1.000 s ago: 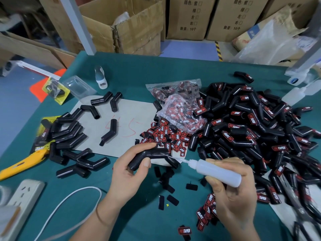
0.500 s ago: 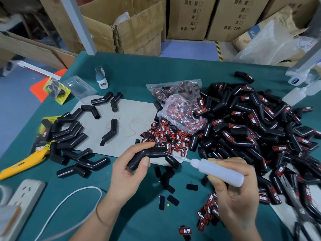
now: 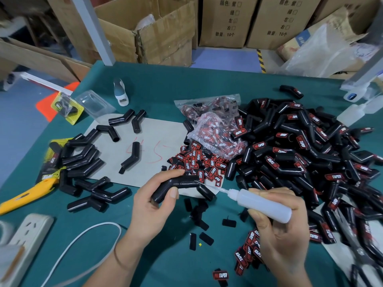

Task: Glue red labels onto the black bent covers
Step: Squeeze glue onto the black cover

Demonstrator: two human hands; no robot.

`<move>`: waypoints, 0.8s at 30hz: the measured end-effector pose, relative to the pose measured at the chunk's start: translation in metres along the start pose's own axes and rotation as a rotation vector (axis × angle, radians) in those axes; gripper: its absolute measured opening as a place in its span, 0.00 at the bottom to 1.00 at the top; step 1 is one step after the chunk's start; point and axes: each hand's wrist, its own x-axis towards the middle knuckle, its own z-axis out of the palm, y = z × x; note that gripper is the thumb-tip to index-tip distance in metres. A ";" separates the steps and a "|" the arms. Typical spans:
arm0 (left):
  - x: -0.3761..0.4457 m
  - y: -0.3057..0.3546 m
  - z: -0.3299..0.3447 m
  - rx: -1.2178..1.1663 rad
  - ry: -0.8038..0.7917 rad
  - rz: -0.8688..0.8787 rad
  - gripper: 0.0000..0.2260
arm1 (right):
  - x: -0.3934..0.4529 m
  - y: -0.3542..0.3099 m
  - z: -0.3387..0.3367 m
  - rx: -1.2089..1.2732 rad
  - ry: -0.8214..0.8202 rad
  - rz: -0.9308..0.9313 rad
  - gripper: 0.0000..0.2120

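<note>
Gluing step under way beside the loose red labels [image 3: 199, 162].
Left hand [image 3: 153, 206] gripping black bent cover [image 3: 178, 186]; right hand [image 3: 277, 230] wrapped round glue bottle [image 3: 263, 204], nozzle at cover. Next, probably: press label on.

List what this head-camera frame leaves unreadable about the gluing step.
- Glue on the held black bent cover: the white squeeze bottle has its nozzle at the cover; any bead is too small to see.
- The cover's underside: hidden by the left hand.
- Bottle fill level: hidden by the right hand.
- Scissors: cut off at the bottom right edge.
</note>
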 end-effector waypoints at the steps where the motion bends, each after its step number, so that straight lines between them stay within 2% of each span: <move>1: 0.000 0.000 0.000 -0.002 0.000 0.000 0.16 | 0.000 0.001 0.000 0.001 0.001 0.001 0.13; 24: 0.000 0.011 0.004 0.049 -0.033 0.011 0.18 | -0.006 0.004 0.003 0.035 -0.039 0.007 0.13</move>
